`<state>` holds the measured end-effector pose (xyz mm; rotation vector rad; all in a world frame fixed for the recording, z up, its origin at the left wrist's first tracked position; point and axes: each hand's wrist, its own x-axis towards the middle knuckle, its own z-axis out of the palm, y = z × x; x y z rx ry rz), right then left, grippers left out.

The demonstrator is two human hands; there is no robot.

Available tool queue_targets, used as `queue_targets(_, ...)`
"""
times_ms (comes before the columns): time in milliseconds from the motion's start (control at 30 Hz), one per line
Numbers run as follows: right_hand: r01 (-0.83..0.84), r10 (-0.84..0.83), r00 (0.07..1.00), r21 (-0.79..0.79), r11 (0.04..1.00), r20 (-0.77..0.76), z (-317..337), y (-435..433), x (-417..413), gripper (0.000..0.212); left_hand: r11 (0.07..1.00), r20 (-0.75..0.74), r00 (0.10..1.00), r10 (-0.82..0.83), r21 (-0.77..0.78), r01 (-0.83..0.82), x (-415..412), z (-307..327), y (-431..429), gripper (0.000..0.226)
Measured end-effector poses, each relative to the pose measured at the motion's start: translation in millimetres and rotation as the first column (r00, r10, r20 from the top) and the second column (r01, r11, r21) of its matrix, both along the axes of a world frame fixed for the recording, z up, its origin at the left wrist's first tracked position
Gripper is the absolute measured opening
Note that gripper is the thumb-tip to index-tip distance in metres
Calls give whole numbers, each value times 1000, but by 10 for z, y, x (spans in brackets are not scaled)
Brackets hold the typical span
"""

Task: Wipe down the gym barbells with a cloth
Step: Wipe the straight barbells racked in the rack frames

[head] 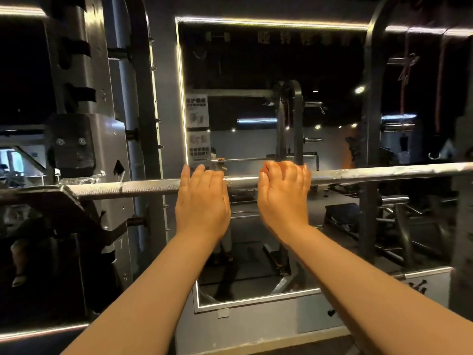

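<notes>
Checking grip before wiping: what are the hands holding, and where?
The left hand and right hand both curl over the barbell, side by side on its shaft.

Left hand point(202, 201) beside right hand point(282, 198) on the barbell point(128, 187), mirror point(256, 73) behind.
</notes>
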<state>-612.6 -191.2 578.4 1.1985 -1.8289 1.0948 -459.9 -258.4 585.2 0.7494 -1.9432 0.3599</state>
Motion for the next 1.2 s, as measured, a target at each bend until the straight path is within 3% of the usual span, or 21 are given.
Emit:
queue_targets(133,-96,147,960,212,973,-237,79,4,38,53,989,85,986,146,0,-147,-94,94,139,49)
queue_targets(233,-22,119,919,253,967,-376,102,131,-332,49,998,144,988,61,-4,-61,-193,129,181,50)
queue_targets(400,68,-73,990,-44,997,-118,-109,206,-481,46,1000,110,994,-5,6,4,-243,91,120,39)
queue_targets(500,1,-2,1000,-33,999,-18,-52,23,-120,55,1000,78,997,-5,-30,7,-274,49,93,37)
queue_targets(600,-94,109,966,75,993,-233,3,-62,-40,55,997,73,997,40,-61,-36,-281,26,63,37)
queue_targets(733,-56,104,901,124,991,-421,48,142,-574,48,995,77,994,71,-80,-65,-276,31,66,38)
queue_targets(867,34,-54,974,-95,995,-220,-126,329,-885,44,996,68,995,74,-57,-70,-303,38,89,37)
queue_targets(967,5,-17,998,-164,986,-68,-116,151,-562,43,994,67,993,102,-35,-100,-394,41,118,34)
queue_targets(1033,-67,44,985,-140,988,-164,-67,46,-381,44,994,95,989,109,-40,-105,-482,69,138,33)
queue_targets(1200,-123,162,877,115,986,-453,-2,174,-793,51,996,136,987,81,-52,-75,-526,55,179,36)
